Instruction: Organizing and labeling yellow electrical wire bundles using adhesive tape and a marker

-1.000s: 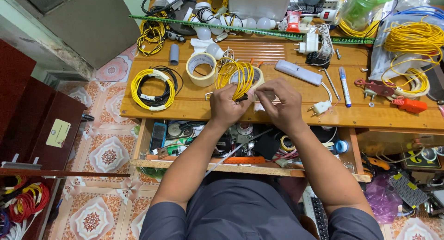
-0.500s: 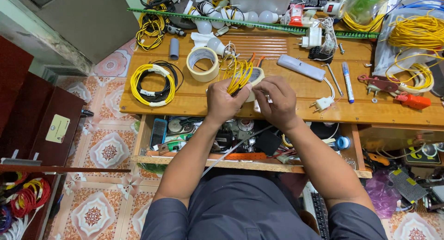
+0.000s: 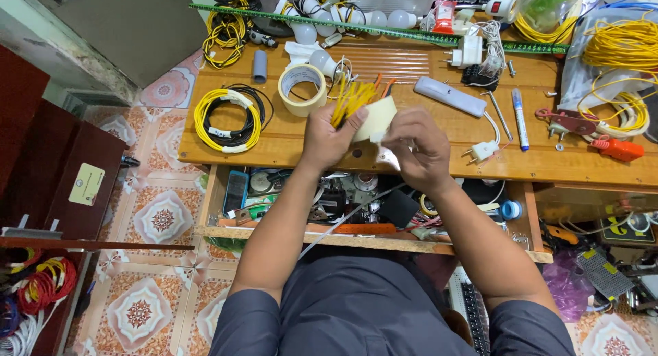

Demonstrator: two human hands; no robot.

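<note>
Over a cluttered wooden workbench (image 3: 288,147), the left hand (image 3: 327,140) grips a yellow wire bundle (image 3: 351,99) steady while the right hand (image 3: 418,150) pinches masking tape (image 3: 378,119) against it.

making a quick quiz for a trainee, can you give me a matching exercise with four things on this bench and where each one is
Things:
1. yellow wire bundle
2. roll of tape
3. blue marker
4. grey tube

Places:
A. lying right of the white bar
B. gripped in the left hand
C. standing left of the tape roll, further back
D. flat on the bench beside the black and yellow coil

Pairs: 1-B, 2-D, 3-A, 4-C
</note>
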